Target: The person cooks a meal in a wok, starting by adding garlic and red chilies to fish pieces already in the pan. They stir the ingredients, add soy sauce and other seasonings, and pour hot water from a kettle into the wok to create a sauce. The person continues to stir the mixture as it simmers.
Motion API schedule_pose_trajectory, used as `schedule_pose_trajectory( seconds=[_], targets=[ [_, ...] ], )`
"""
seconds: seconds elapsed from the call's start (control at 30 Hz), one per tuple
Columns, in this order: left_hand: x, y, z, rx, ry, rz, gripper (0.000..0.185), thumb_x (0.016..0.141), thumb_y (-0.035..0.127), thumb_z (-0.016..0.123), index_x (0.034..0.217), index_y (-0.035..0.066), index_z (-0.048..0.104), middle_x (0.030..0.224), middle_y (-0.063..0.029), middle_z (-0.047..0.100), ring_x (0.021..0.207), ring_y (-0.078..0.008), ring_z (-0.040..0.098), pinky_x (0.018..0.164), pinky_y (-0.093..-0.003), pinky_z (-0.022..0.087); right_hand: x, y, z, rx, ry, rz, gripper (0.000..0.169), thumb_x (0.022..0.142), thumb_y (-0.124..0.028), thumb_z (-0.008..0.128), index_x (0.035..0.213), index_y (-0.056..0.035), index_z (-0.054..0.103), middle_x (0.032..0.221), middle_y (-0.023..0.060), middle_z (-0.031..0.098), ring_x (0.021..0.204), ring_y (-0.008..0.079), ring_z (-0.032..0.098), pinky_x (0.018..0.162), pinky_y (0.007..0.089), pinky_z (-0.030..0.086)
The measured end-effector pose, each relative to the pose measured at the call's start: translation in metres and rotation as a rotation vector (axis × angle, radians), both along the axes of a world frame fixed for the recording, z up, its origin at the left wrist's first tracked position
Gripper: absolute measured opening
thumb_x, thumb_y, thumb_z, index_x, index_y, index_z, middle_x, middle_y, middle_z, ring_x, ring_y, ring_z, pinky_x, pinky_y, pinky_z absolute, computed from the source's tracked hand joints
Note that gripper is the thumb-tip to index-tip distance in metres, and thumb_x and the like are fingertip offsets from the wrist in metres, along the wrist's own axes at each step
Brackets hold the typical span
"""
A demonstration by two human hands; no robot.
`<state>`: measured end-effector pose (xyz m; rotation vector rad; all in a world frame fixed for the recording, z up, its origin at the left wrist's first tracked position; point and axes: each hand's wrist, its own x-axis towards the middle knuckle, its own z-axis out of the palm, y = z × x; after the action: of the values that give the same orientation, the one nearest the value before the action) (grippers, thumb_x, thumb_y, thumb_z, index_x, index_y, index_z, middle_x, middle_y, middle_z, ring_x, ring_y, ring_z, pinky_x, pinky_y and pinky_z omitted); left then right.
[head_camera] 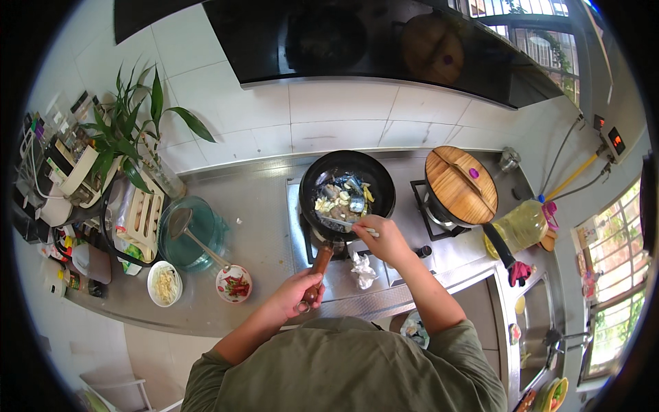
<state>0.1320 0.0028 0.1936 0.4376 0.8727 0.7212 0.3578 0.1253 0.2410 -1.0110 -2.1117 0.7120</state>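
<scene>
A black wok (309,180) sits on the left burner. Pieces of food (356,202), some with silvery-blue skin like fish, lie in it with pale and yellowish bits. My left hand (304,291) grips the brown wooden handle (322,262) of the wok. My right hand (383,237) holds a slim utensil (337,221) with a pale handle, its far end over or in the food; whether it is chopsticks or a spatula, I cannot tell. Crumpled white paper (364,270) lies on the stove's front, between my hands.
A pan with a round wooden lid (458,185) stands on the right burner, its black handle (498,244) near an oil jug (520,226). At left are a ladle (180,224) across a glass basin (193,252), a bowl of red chillies (234,283) and a bowl of pale shreds (165,283).
</scene>
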Motion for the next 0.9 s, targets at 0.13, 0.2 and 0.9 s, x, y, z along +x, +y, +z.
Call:
schedule_pose_trajectory(
  seconds=[0.13, 0.2, 0.9],
  targets=[
    [0.018, -0.007, 0.032, -0.015, 0.153, 0.005, 0.019, 0.094, 0.028, 0.055, 0.098, 0.011, 0.049, 0.076, -0.0024, 0.057, 0.054, -0.0132, 0.055, 0.039, -0.0219, 0.034, -0.002, 0.021, -0.018, 0.12, 0.052, 0.002, 0.012, 0.086, -0.011, 0.065, 0.089, 0.0013, 0.065, 0.078, 0.0163, 0.066, 0.068, 0.0304, 0.065, 0.061, 0.035, 0.051],
    [0.02, -0.01, 0.033, -0.004, 0.137, 0.008, 0.019, 0.094, 0.028, 0.055, 0.097, 0.011, 0.048, 0.076, -0.0021, 0.056, 0.054, -0.0131, 0.055, 0.04, -0.0224, 0.034, -0.002, 0.025, -0.02, 0.065, 0.108, -0.062, 0.012, 0.086, -0.011, 0.064, 0.088, 0.0009, 0.066, 0.077, 0.0153, 0.066, 0.068, 0.028, 0.066, 0.061, 0.0349, 0.051],
    [0.008, -0.021, 0.037, 0.016, 0.124, 0.025, 0.018, 0.094, 0.023, 0.055, 0.097, 0.007, 0.049, 0.077, -0.0052, 0.057, 0.06, -0.0137, 0.056, 0.049, -0.027, 0.046, 0.028, 0.078, -0.007, -0.42, 0.418, -0.208, 0.021, 0.093, -0.016, 0.06, 0.086, 0.0041, 0.063, 0.072, 0.007, 0.065, 0.064, 0.0101, 0.063, 0.059, 0.0236, 0.052]
  ],
)
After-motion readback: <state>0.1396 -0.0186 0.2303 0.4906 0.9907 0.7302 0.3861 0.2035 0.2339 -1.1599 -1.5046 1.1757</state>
